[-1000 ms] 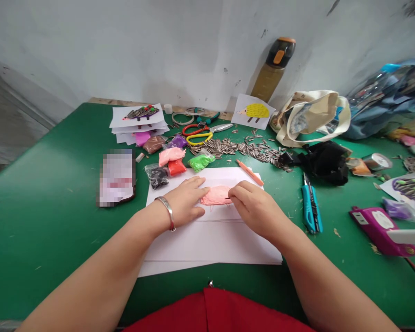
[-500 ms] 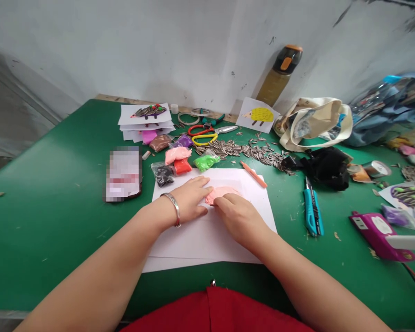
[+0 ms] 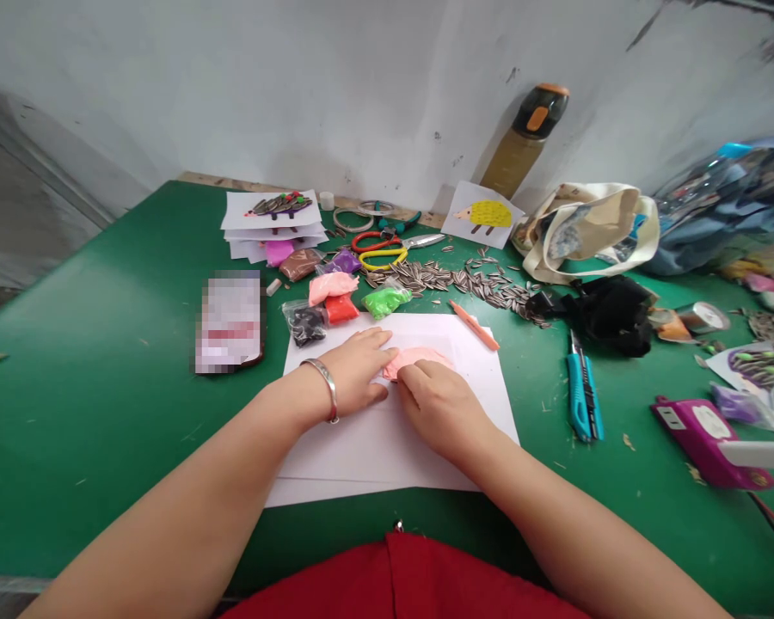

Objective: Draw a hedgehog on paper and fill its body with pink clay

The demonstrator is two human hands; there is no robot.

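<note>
White paper point(image 3: 354, 447) lies on the green table in front of me, with a flat patch of pink clay point(image 3: 419, 356) on it. My left hand point(image 3: 354, 370) rests on the paper with its fingers spread, the fingertips at the patch's left edge. My right hand point(image 3: 439, 404) has its fingers curled down at the lower edge of the patch; whatever its fingertips hold, if anything, is hidden. An orange pen point(image 3: 473, 325) lies at the paper's upper right.
Bags of coloured clay point(image 3: 332, 288), scissors point(image 3: 422, 242) and sunflower seeds point(image 3: 490, 288) lie beyond the paper. A phone point(image 3: 230, 322) is at left. A blue cutter point(image 3: 581, 391), black cloth point(image 3: 612, 314) and purple device point(image 3: 709, 438) are at right.
My right hand has shifted very slightly at the lower edge of the pink patch. My left hand has stayed in place on the paper.
</note>
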